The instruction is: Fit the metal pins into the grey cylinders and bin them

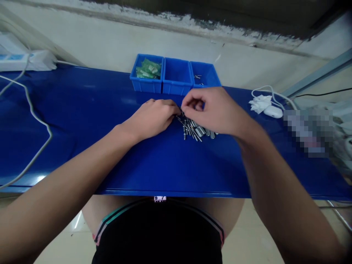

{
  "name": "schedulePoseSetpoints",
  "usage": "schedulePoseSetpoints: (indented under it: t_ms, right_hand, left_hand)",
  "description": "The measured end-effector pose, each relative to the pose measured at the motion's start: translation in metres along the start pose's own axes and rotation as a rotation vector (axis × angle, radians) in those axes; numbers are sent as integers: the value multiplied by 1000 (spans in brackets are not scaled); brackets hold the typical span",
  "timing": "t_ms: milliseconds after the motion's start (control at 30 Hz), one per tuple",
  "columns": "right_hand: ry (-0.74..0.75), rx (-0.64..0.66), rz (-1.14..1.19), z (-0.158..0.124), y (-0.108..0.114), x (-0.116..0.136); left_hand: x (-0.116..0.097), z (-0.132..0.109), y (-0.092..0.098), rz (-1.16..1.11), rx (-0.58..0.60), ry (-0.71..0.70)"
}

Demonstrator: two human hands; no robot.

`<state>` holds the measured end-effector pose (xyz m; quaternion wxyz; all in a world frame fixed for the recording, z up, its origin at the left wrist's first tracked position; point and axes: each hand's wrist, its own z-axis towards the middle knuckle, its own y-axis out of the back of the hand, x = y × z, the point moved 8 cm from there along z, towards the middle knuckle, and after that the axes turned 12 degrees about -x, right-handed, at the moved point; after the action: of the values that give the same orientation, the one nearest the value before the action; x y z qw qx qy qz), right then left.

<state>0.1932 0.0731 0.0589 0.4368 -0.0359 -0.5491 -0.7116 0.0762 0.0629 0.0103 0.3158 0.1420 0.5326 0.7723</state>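
On the blue table lies a heap of small metal pieces (192, 129): thin shiny pins with collars and thicker grey cylinders. At the heap's left edge is my left hand (158, 113), palm down, its fingers bent together and their tips touching or very near a thin pin. Over the heap's far side my right hand (210, 108) makes a pinch, thumb against forefinger, with the other fingers curled in. The two hands' fingertips almost meet. Whatever sits in either grip is too small or hidden to make out. My right hand covers part of the heap.
Behind the hands stand three blue bins: a left bin (147, 87) with green plastic packets, a middle bin (177, 89), and a right bin (210, 75) with several small metal pieces. White cables (30, 106) and crumpled tissue (260, 103) lie at the sides. The table's edge (176, 192) is near me.
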Motion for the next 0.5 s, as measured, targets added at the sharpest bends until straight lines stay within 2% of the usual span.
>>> schedulePoseSetpoints:
  t_ms: [67, 167, 300, 500]
  right_hand:
    - [40, -63, -124, 8, -13, -19]
    - [108, -28, -196, 0, -31, -33]
    - [128, 6, -161, -10, -36, -37]
    - [129, -14, -140, -9, -41, -34]
  left_hand:
    - [0, 1, 0, 28, 3, 3]
    - [1, 2, 0, 18, -18, 1]
    - [4, 2, -1, -30, -46, 2]
    - [10, 3, 0, -35, -99, 11]
